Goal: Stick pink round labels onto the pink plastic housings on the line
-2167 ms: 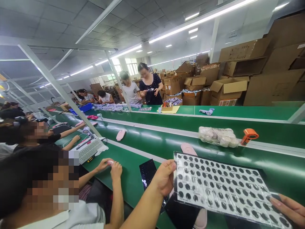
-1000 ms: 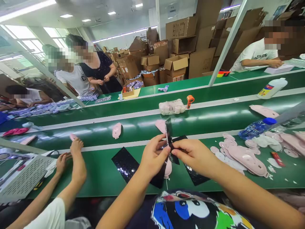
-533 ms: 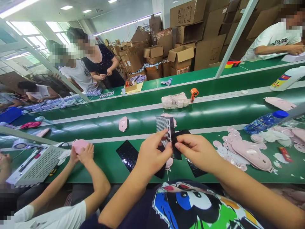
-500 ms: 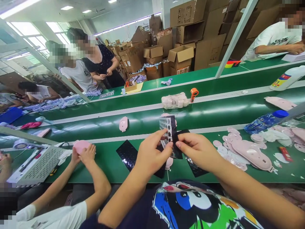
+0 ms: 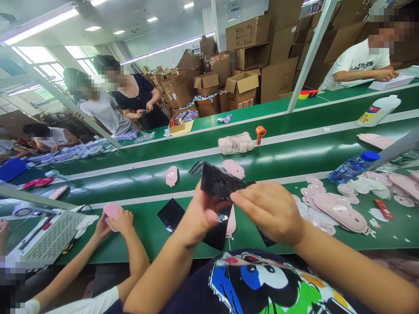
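Observation:
In front of me I hold up a bent, glossy black sheet (image 5: 218, 181), its left part curled over. My left hand (image 5: 196, 218) grips it from the left and below, fingers partly behind it and thumb showing. The fingertips of my right hand (image 5: 273, 211) close on its lower right edge. Beneath my hands lie more black sheets on the green bench, including one with round outlines at the left (image 5: 172, 214). A pink oval plastic part (image 5: 231, 222) lies between them, partly covered. Another pink part (image 5: 233, 168) sits just beyond the held sheet.
At right are a pile of pink parts and discs (image 5: 337, 209), a blue-capped bottle (image 5: 353, 168) and a white bottle (image 5: 379, 111). Across the belt lie a wrapped bundle (image 5: 236, 144) and an orange handheld fan (image 5: 260, 134). A co-worker's hands (image 5: 118, 218) hold a pink part at left.
The held sheet has turned from upright, with its white dotted face showing, to tilted and bent with black showing. My right hand has rotated, its back now upward.

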Tool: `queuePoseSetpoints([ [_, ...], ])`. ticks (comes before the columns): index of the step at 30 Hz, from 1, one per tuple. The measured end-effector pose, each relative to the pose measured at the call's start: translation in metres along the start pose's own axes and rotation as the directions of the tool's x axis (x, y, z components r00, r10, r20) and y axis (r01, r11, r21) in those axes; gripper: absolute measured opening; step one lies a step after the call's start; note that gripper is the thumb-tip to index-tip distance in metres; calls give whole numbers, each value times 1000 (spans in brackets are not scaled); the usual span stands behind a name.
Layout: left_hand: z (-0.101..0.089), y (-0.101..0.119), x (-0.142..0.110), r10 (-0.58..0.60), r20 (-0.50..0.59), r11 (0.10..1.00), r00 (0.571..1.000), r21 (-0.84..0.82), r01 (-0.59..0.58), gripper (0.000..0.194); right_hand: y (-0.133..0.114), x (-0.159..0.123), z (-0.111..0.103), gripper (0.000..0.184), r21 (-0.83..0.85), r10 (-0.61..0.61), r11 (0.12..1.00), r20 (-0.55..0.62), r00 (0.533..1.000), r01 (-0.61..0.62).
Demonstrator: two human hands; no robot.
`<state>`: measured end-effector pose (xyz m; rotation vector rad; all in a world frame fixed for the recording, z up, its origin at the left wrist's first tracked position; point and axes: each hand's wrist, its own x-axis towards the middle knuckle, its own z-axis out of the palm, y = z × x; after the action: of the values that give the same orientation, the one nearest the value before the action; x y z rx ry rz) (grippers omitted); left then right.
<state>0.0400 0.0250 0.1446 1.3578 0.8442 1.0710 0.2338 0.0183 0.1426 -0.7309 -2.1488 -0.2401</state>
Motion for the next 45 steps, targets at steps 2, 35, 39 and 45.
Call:
queuePoseSetpoints([
  [2,5,-6,1,-1,-44,1000,999,-20,0,70,-6,0,3,25,24,-19,1000,102,995,17],
  [35,-17,30,30,105,-47,798,993,600,-56,15,22,39,11,26,543,686,405,351,637,-735],
  [39,-28,27,30,124,-90,809,988,586,-48,15,26,35,5,24,639,659,358,343,669,-680],
  [45,-25,38,24,175,-40,723,984,684,-101,15,21,35,-2,23,509,669,549,206,714,-663],
])
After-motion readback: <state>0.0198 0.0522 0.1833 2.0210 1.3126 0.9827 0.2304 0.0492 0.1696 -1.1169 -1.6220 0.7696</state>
